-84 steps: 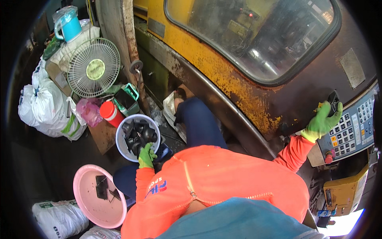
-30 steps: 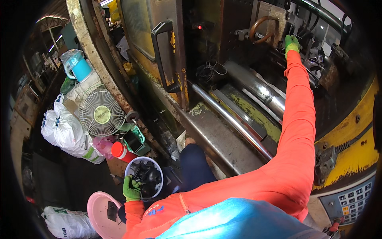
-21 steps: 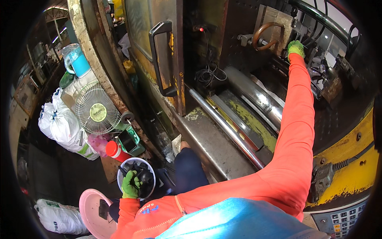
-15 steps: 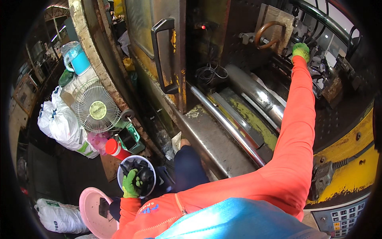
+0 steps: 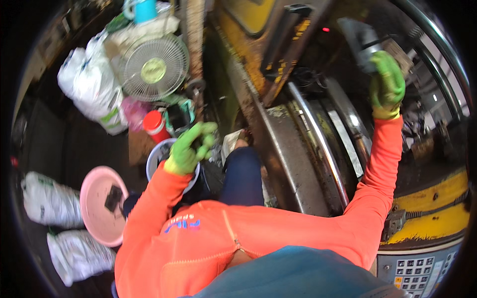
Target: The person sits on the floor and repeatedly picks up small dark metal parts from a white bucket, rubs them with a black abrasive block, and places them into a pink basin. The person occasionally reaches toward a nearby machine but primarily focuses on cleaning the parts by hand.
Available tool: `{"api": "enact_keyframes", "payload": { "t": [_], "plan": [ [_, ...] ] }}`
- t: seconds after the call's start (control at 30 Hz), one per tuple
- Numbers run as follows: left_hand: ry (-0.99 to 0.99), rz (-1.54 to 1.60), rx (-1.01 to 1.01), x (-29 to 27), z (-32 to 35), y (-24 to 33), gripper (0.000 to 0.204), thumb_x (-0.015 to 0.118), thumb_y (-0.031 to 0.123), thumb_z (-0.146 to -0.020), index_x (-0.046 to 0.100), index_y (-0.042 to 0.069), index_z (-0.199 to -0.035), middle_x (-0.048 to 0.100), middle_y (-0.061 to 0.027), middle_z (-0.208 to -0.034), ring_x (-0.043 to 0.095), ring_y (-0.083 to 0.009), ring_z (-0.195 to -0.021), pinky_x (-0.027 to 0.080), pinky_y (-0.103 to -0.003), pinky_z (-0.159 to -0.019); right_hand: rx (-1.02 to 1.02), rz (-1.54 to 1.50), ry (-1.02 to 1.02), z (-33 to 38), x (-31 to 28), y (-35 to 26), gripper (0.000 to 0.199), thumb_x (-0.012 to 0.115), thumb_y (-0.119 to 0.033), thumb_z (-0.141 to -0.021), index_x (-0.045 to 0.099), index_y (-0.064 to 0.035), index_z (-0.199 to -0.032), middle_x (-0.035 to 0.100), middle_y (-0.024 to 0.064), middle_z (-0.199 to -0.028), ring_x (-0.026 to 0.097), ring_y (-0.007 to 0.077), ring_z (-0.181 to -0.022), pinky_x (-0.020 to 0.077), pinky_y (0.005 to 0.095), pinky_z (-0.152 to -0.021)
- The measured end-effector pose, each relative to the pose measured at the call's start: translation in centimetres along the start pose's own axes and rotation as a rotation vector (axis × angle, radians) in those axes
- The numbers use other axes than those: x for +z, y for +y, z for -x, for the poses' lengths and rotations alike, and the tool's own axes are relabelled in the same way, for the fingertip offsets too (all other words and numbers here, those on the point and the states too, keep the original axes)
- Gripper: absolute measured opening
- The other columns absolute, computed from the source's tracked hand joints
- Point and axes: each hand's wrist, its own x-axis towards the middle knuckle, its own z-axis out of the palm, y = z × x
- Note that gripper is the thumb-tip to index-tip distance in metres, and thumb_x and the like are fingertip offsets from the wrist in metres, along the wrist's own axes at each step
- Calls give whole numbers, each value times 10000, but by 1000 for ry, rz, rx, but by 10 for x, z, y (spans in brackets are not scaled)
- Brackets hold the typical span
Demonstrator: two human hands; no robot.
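My right hand (image 5: 388, 84), in a green glove, is raised in front of the machine with its fingers closed. A flat grey piece (image 5: 357, 39) with a shiny part near the fingers sticks out of it; blur hides its kind. My left hand (image 5: 190, 147), also gloved in green, hovers over the near side of a pale bucket (image 5: 153, 161), fingers apart and holding nothing I can see. Dark contents of the bucket are mostly hidden behind this hand.
Machine bars (image 5: 318, 141) run along my right, behind a metal ledge (image 5: 283, 149). A handled yellow door (image 5: 248, 47) stands ahead. To the left are a fan (image 5: 154, 69), a red-lidded container (image 5: 156, 126), a pink basin (image 5: 102, 171) and white sacks (image 5: 52, 198). A keypad panel (image 5: 415, 270) sits lower right.
My right hand has drawn back from the machine's interior, now with the grey piece. My left hand has lifted off the black pieces in the bucket and opened. The view has shifted.
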Motion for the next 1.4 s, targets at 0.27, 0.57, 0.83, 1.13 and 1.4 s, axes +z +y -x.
{"api": "enact_keyframes", "payload": {
  "t": [0.27,0.57,0.83,1.13,1.4],
  "plan": [
    [210,10,241,18,48,26,231,562,241,-920,696,56,-955,638,-22,-679,457,-79,-482,366,-235,-469,-515,-462,-32,-87,75,-251,523,680,-270,-605,620,-92,-1093,569,73,-1121,575,309,-991,521,414,-828],
    [1370,-1026,431,-234,247,19,180,640,239,-830,724,82,-850,664,-117,-721,615,-218,-616,476,-342,-590,684,-330,17,-70,174,-147,390,756,-113,-802,535,38,-1085,636,114,-952,617,186,-876,516,321,-791],
    [1945,-442,-152,-456,403,-50,245,637,310,-842,709,145,-1007,690,-168,-837,673,-310,-809,511,-425,-732,1504,-942,-74,-17,253,-143,615,739,-305,-807,390,-19,-1226,606,187,-1008,637,291,-855,542,416,-757],
    [1781,-1031,-314,-453,369,-45,240,631,256,-827,694,132,-1022,686,-121,-893,657,-280,-797,509,-402,-709,1545,-1125,-1,-4,234,-168,399,681,-229,-843,460,-48,-1121,581,166,-1004,614,285,-839,533,413,-735],
    [980,38,457,-267,212,-5,356,585,308,-878,660,38,-1099,568,-27,-754,449,-107,-497,364,-259,-469,1611,-1008,309,-5,120,-236,560,652,-207,-853,351,29,-1263,544,187,-1089,541,276,-1041,490,409,-820]
  ]
}}
